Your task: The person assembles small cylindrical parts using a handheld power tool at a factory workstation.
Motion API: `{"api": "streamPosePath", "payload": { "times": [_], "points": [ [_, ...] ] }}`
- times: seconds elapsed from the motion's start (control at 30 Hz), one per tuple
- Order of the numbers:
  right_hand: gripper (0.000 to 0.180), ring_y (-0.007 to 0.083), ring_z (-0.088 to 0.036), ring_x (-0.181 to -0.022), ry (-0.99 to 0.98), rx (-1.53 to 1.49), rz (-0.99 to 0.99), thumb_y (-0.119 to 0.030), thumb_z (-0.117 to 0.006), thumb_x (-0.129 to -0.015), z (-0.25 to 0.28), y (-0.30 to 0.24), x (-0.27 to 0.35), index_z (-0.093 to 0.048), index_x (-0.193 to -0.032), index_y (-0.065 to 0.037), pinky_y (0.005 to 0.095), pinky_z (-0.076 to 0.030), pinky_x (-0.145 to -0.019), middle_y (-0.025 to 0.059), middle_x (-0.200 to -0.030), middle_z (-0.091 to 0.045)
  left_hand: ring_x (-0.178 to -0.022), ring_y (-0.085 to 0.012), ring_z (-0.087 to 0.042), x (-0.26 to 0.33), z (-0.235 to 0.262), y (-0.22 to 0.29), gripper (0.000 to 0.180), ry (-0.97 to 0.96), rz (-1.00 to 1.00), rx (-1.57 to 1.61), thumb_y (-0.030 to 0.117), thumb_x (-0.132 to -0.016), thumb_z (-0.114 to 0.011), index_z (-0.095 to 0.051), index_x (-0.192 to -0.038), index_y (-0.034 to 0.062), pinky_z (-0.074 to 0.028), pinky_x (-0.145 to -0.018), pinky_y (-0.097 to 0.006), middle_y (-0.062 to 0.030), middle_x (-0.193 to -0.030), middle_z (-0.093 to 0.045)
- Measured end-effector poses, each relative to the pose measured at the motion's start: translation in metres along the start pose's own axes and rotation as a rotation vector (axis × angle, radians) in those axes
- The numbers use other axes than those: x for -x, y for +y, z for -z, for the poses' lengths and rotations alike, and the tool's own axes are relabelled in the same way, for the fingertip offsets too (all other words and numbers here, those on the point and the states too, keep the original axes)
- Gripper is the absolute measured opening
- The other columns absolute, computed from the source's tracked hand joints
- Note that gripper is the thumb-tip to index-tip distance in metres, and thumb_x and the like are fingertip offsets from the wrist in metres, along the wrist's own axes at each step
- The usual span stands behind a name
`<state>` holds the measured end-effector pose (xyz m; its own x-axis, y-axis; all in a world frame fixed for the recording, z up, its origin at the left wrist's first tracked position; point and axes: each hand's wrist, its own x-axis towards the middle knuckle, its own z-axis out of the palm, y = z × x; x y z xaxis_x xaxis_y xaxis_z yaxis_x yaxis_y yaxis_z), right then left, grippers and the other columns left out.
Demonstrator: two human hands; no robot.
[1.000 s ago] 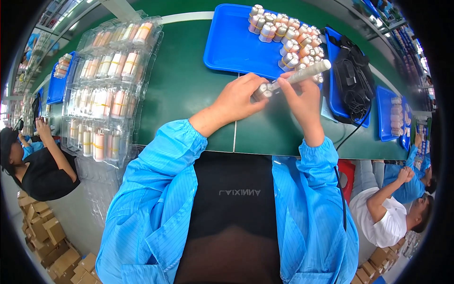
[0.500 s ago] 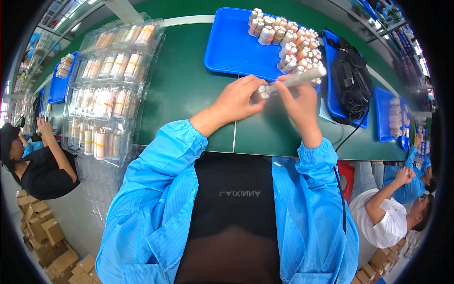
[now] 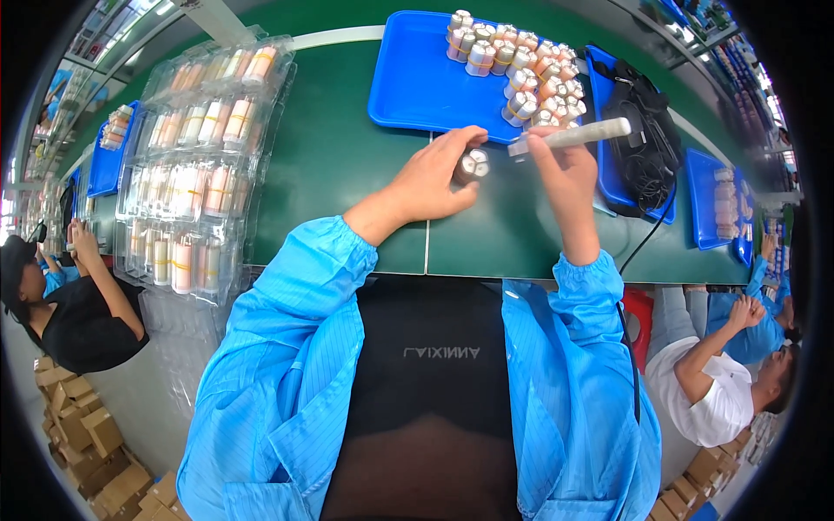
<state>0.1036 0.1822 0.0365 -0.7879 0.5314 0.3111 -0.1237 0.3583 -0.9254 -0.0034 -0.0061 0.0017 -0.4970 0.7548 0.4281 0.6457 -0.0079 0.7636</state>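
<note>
A small bundle of cylindrical battery cells (image 3: 473, 165), round pale ends turned up, leans slightly between the thumb and fingers of my left hand (image 3: 426, 178). The hand curves loosely around it at the green table (image 3: 347, 139). Off to the right, my right hand (image 3: 565, 169) pinches a pale, thick rod-shaped tool (image 3: 595, 132). Its blunt far end points right, and its narrower end, blurred, sits left of the fingers, apart from the bundle. Behind both hands lies a blue tray (image 3: 413, 108) with many similar banded bundles (image 3: 521, 80) along its right side.
At the left, stacked clear plastic trays (image 3: 195, 139) hold more bundles. Another blue tray (image 3: 621, 204) on the right carries a black bag (image 3: 638, 130) and a cable (image 3: 647, 247). Co-workers sit on both sides; cardboard boxes (image 3: 104, 430) stand on the floor at left.
My right hand has drawn the tool to the right, away from the bundle. My left hand has shifted slightly left, its fingers further from the bundle's top.
</note>
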Motion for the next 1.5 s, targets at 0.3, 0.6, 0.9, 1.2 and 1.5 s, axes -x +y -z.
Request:
{"api": "streamPosePath", "payload": {
  "times": [0.3, 0.6, 0.9, 1.2, 1.5],
  "points": [
    [0.023, 0.0171, -0.069, -0.080, -0.160, 0.167, 0.126, -0.017, -0.075, -0.088, -0.021, -0.008, -0.009, -0.072, -0.100, 0.003, 0.0302, -0.054, -0.073, 0.0112, -0.092, -0.073, -0.098, -0.0294, -0.065, 0.002, -0.002, -0.007, 0.056, 0.063, 0.102, -0.073, 0.021, -0.073, -0.082, -0.058, -0.120, 0.0032, -0.054, -0.084, -0.039, -0.0125, -0.106, -0.066],
    [0.023, 0.0192, -0.070, -0.079, -0.182, 0.216, 0.124, -0.018, -0.076, -0.087, -0.023, -0.011, -0.013, -0.072, -0.098, 0.002, 0.0316, -0.055, -0.073, 0.0129, -0.088, -0.073, -0.091, -0.0285, -0.067, -0.001, 0.003, -0.002, 0.040, 0.055, 0.090, -0.070, 0.013, -0.075, -0.076, -0.065, -0.112, 0.0034, -0.055, -0.079, -0.039, -0.0122, -0.103, -0.068],
    [0.023, 0.0229, -0.071, -0.078, -0.167, 0.276, 0.170, -0.019, -0.076, -0.087, -0.029, -0.001, -0.007, -0.071, -0.097, 0.001, 0.0332, -0.055, -0.072, 0.0142, -0.089, -0.072, -0.090, -0.0293, -0.066, -0.001, 0.002, -0.003, 0.045, 0.063, 0.070, -0.083, 0.012, -0.074, -0.074, -0.064, -0.117, 0.0039, -0.055, -0.079, -0.040, -0.0125, -0.104, -0.067],
    [0.024, 0.0225, -0.071, -0.078, -0.114, 0.306, 0.199, -0.020, -0.077, -0.087, -0.027, -0.002, -0.001, -0.072, -0.097, 0.001, 0.0330, -0.055, -0.072, 0.0140, -0.090, -0.072, -0.091, -0.0273, -0.066, -0.003, 0.004, 0.001, 0.048, 0.060, 0.078, -0.085, 0.010, -0.075, -0.074, -0.061, -0.121, 0.0037, -0.055, -0.078, -0.037, -0.0119, -0.107, -0.063],
    [0.021, 0.0063, -0.061, -0.081, 0.143, -0.109, -0.011, -0.018, -0.073, -0.094, -0.011, 0.011, 0.003, -0.071, -0.104, 0.001, 0.0216, -0.047, -0.070, 0.0019, -0.090, -0.068, -0.092, -0.0157, -0.066, -0.003, 0.006, -0.013, 0.062, 0.041, 0.333, 0.320, 0.011, -0.080, -0.083, -0.054, -0.134, -0.0009, -0.057, -0.082, -0.030, -0.0091, -0.108, -0.064]
  ]
}}
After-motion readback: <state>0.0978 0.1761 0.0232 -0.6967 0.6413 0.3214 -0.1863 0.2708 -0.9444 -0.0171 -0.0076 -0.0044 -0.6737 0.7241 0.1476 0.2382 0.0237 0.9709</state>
